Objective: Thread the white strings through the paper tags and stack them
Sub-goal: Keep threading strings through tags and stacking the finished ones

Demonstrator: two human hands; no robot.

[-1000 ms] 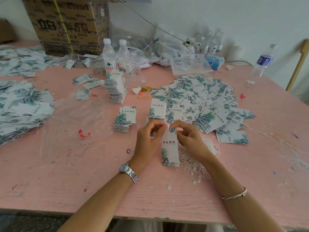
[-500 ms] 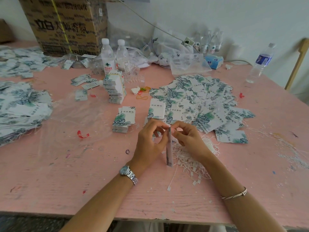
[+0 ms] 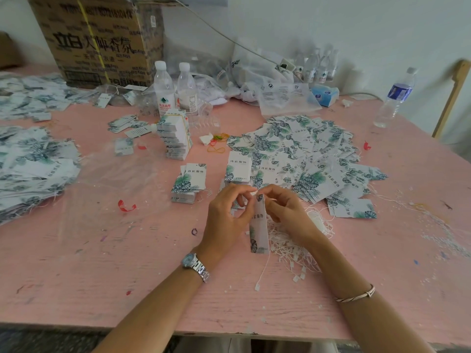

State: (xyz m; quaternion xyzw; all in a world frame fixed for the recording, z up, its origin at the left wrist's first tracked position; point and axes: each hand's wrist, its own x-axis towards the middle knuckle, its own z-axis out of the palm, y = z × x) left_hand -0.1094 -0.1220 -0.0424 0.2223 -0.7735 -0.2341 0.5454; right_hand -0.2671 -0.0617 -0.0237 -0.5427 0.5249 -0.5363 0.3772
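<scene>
hanging below l grip point(image 3: 226, 215), r grip point(image 3: 288, 212): tag point(image 3: 259, 230) pinched at top.

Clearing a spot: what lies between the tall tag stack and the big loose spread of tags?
Head view: a crumpled white scrap and some coloured rubber bands on the pink table.

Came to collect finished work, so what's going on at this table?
A person is working at the pink table. The left hand and right hand both pinch the top of one paper tag, held upright, with a white string trailing below it to the table. Loose strings lie under the right hand, a spread of tags lies behind, and a small stack sits to the left. Whether the string is through yet is hidden.
</scene>
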